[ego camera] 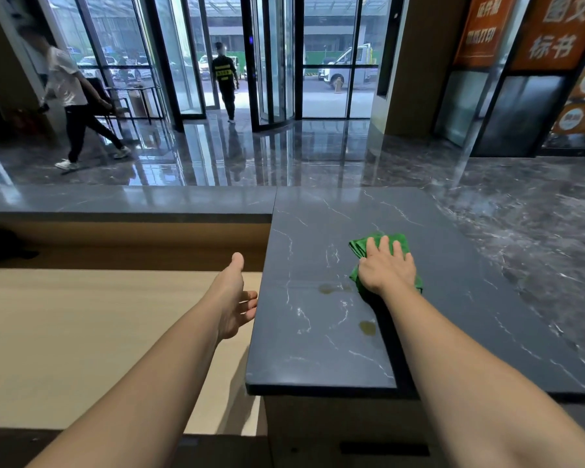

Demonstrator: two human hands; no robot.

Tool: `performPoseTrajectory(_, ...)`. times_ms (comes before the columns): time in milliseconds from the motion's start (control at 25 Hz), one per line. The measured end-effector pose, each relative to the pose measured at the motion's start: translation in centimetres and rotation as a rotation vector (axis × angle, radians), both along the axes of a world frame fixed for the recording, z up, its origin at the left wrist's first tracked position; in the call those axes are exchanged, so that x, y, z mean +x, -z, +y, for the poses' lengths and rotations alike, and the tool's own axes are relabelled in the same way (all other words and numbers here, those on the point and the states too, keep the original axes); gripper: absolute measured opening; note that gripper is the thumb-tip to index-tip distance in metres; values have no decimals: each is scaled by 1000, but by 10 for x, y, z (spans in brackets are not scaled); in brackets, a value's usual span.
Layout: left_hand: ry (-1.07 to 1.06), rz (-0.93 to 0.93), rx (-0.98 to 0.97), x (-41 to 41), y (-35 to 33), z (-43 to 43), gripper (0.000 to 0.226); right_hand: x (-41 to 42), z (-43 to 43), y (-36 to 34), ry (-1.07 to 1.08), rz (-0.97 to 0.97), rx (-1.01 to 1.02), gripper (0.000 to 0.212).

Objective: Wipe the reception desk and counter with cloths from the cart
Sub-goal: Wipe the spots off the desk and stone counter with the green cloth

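A folded green cloth (pixel 390 240) lies on the dark marble counter (pixel 318 332). My right hand (pixel 385 268) presses flat on the cloth with its fingers straight and spread, covering most of it. Two yellowish-brown stains (pixel 328 288) (pixel 367 327) mark the counter just left of and nearer than that hand. My left hand (pixel 235 295) hangs in the air beside the counter's left edge, above the lower light wooden desk (pixel 81 332). Its thumb points up, its fingers are relaxed, and it holds nothing.
A narrow dark ledge (pixel 125 201) runs left from the counter behind the wooden desk. Beyond it lies a glossy lobby floor with a revolving glass door (pixel 274 62). One person (pixel 71 96) walks at the far left, another (pixel 225 79) stands at the door. Orange signs (pixel 551 28) hang at the right.
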State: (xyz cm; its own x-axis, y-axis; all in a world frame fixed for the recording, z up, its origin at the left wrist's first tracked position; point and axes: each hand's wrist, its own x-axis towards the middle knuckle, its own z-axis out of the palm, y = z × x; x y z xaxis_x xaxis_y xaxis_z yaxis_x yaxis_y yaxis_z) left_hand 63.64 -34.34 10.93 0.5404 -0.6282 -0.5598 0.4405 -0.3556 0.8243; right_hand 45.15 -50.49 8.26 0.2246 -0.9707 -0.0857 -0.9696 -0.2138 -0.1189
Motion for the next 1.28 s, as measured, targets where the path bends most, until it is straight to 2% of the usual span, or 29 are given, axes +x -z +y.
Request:
performPoseTrajectory(120, -2, 34, -15, -3, 0, 13, 73, 48, 42, 0, -45, -17, -29, 60)
performPoseTrajectory(320, 33, 23, -41, -9, -7, 24, 75, 109, 116, 1, -286, -42, -49, 65)
performPoseTrajectory(480, 20, -25, -26, -20, -14, 29, 53, 107, 128, 4, -532, -13, -44, 58)
performPoseTrajectory(600, -11, -64, 4, -30, -19, 29, 54, 75, 106, 7, -601, -18, -52, 54)
performPoseTrajectory(760, 1, -117, 41, -43, -25, 31, 70, 6, 64, 4, -490, -4, -48, 54)
performPoseTrajectory(1000, 25, -231, 57, -66, -29, 38, 65, -96, 20, 2, -221, 3, -4, 56)
performPoseTrajectory(1120, 38, -246, 88, -67, -25, 45, 70, -97, 30, 1, -90, -41, 7, 56)
performPoseTrajectory(1280, 31, -230, 95, -66, -17, 54, 74, -50, 76, 2, 78, -62, -45, 63)
